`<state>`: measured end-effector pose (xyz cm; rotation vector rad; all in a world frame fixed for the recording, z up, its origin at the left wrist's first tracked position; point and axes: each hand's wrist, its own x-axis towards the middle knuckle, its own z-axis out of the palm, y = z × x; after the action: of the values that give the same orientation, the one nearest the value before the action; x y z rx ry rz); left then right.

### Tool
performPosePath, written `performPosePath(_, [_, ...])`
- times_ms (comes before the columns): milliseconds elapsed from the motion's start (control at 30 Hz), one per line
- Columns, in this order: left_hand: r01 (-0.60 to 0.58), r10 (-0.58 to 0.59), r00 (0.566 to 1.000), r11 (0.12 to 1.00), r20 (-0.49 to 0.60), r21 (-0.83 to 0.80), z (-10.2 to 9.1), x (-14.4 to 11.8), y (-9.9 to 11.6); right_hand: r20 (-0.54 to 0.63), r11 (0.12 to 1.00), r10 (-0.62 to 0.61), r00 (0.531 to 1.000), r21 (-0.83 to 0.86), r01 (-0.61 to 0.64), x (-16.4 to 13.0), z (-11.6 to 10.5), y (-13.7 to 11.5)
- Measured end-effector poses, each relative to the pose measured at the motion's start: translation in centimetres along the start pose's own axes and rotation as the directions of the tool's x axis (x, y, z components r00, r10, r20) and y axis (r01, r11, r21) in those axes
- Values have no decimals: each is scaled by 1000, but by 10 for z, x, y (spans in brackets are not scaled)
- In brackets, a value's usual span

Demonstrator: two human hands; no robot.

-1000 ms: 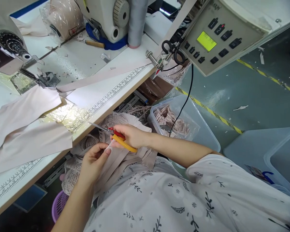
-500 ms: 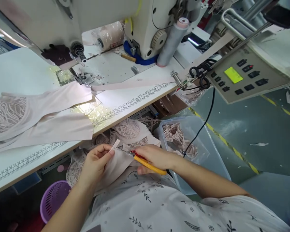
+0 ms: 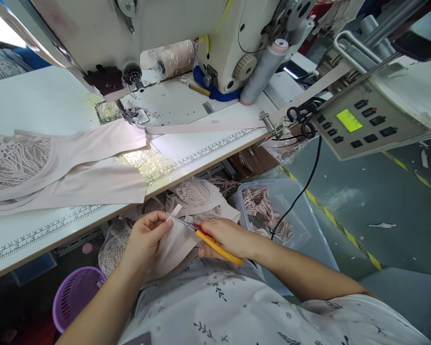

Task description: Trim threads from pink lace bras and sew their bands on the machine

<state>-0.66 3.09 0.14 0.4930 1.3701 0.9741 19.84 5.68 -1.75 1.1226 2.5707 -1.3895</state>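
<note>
Since half a sec ago, barely any change: the left hand [image 3: 145, 237] still pinches the pale fabric piece [image 3: 174, 244] in the lap, below the table [image 3: 39, 103] edge, fingers closed on its top corner. The right hand [image 3: 228, 237] stays wrapped round the scissors [image 3: 206, 237], blade tips now at the fabric edge w/ the small tab, so trimming looks underway.

Garment factory: industrial sewing machine [image 3: 158, 33], fabric bins [image 3: 290, 215]
</note>
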Motion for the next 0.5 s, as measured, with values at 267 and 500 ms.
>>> performPosePath(267, [-7, 7, 1000, 1000, -17, 6, -3, -5, 5, -103, 992, 64, 993, 114, -52, 1, -2, 1])
performPosePath(500, [-58, 60, 998, 997, -31, 43, -14, -12, 5, -505, 969, 210, 837, -6, -247, -1, -83, 2])
